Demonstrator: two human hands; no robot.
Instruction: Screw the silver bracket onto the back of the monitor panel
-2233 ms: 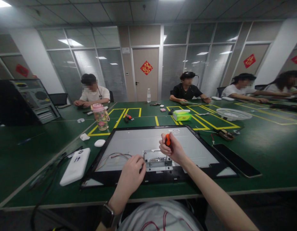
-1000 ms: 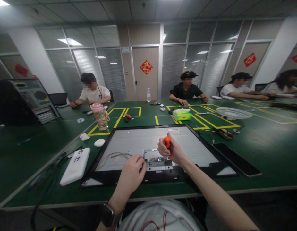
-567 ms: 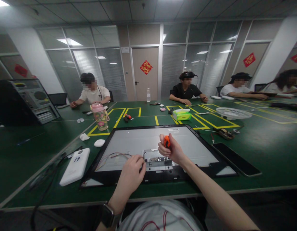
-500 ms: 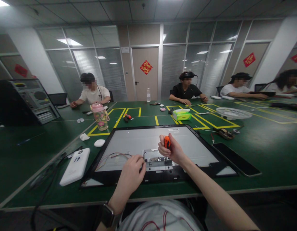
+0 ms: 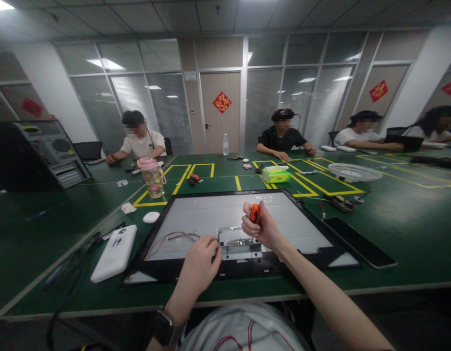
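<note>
A flat display panel [image 5: 203,209] with a black frame lies face-down or face-up, I cannot tell which, on the table before me. Near its front edge sits a silver metal bracket [image 5: 242,249] with a hinge-like part across it. My right hand [image 5: 264,228] is wrapped around the orange and black handle of a screwdriver [image 5: 255,213], held upright over the bracket's right part; its tip is hard to make out. My left hand [image 5: 199,261] grips the bracket's left edge with curled fingers, the fingertips partly hidden. Thin wires [image 5: 170,237] trail over the panel beside it.
Left of the panel are a white power bank-like device [image 5: 115,253], a round white case [image 5: 151,217] and a pink-lidded bottle [image 5: 152,178]. A black phone [image 5: 359,241] lies to the right. Beyond stands a green tissue pack [image 5: 275,174]. Several people sit across the table.
My right hand and the screwdriver handle have shifted very slightly, with a small turn of the handle. My left hand stays in place.
</note>
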